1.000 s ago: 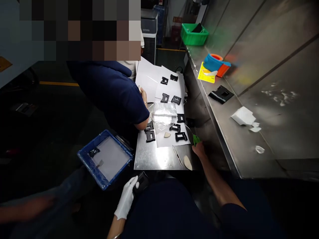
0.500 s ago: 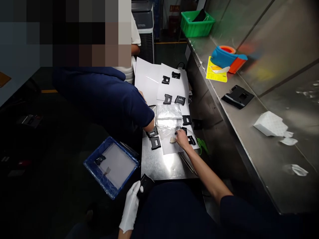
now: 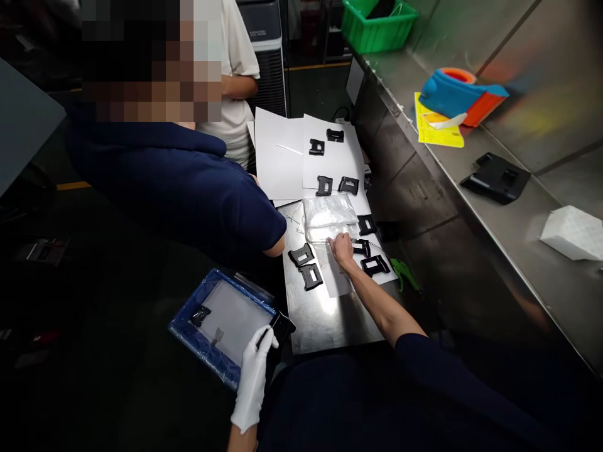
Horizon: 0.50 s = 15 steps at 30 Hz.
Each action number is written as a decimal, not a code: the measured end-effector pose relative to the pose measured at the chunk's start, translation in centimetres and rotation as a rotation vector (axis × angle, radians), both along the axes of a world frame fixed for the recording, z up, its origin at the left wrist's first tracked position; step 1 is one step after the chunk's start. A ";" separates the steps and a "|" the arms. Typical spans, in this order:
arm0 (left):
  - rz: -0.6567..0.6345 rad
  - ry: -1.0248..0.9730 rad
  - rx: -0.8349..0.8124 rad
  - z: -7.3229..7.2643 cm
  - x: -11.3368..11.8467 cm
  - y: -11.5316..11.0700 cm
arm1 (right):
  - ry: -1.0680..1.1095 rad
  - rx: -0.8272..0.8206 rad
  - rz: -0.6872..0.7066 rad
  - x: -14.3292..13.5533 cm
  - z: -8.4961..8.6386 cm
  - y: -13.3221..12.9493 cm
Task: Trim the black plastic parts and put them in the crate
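Note:
My left hand (image 3: 254, 367), in a white glove, holds a black plastic part (image 3: 281, 333) beside the near left corner of the metal table. Its fingers and thumb are closed on the part's edge. Bare and with curled fingers, my right hand (image 3: 343, 249) is at the near edge of the clear plastic bags (image 3: 330, 216), seemingly pinching that edge; its fingertips are partly hidden. Just right of it lies a black frame-shaped part (image 3: 362, 247), with another black part (image 3: 375, 265) closer to me. Two similar parts (image 3: 310, 276) rest on bare metal to the left.
A blue plastic-lined bin (image 3: 188, 342) stands left of the table (image 3: 325, 329). White paper (image 3: 277, 166) carries several black parts farther back. Beside the table's right edge is a green-handled tool (image 3: 402, 273). A co-worker (image 3: 188, 188) stands close on the left. The metal ledge (image 3: 490, 220) holds a tape dispenser (image 3: 452, 97).
My right hand has gone from beside the black parts to the bags' near edge, where the loose plastic lies flatter. My left hand has raised its black part slightly. The view has shifted.

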State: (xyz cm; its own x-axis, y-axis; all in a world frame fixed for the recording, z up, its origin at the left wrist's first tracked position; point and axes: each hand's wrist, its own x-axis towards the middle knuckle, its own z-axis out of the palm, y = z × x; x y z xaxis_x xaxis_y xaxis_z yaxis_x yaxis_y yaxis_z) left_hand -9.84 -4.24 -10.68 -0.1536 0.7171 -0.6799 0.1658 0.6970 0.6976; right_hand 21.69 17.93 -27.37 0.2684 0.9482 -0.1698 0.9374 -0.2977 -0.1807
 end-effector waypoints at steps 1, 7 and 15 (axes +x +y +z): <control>-0.020 0.007 -0.006 0.0 -0.2 0.2 | 0.004 0.011 0.031 -0.3 -0.2 0.0; -0.101 -0.023 -0.036 0.3 -0.6 1.3 | 0.040 0.020 0.195 -0.2 -0.9 1.2; -0.055 -0.024 -0.028 0.0 -1.1 1.8 | 0.117 -0.028 0.280 1.6 0.4 2.8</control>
